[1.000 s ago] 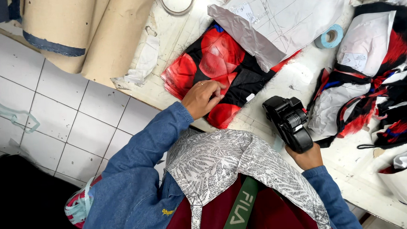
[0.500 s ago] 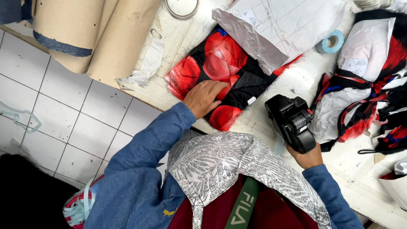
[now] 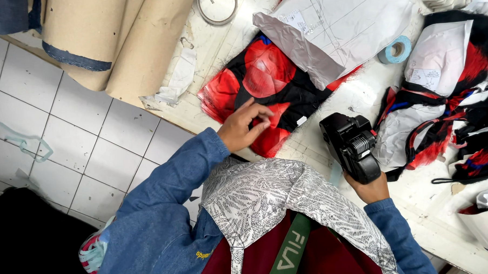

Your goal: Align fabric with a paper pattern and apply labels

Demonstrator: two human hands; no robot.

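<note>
My left hand (image 3: 244, 126) rests with its fingers on a red and black printed fabric piece (image 3: 264, 87) lying on the white worktable (image 3: 356, 98). A black hand-held labelling gun (image 3: 351, 145) is gripped in my right hand (image 3: 369, 188), just to the right of that fabric and slightly above the table. Both arms wear blue denim sleeves. A grey patterned cloth hangs over my chest below the hands.
A large sheet of white pattern paper (image 3: 348, 25) overlaps the fabric's far edge. Beyond it lie a blue tape roll (image 3: 396, 49), a clear tape ring (image 3: 216, 5), and a heap of red, black and white fabric pieces (image 3: 448, 97). Brown paper rolls (image 3: 111, 39) lean at the left over a tiled floor.
My left hand's fingers have spread out slightly on the red and black fabric. The labelling gun in my right hand has stayed nearly where it was.
</note>
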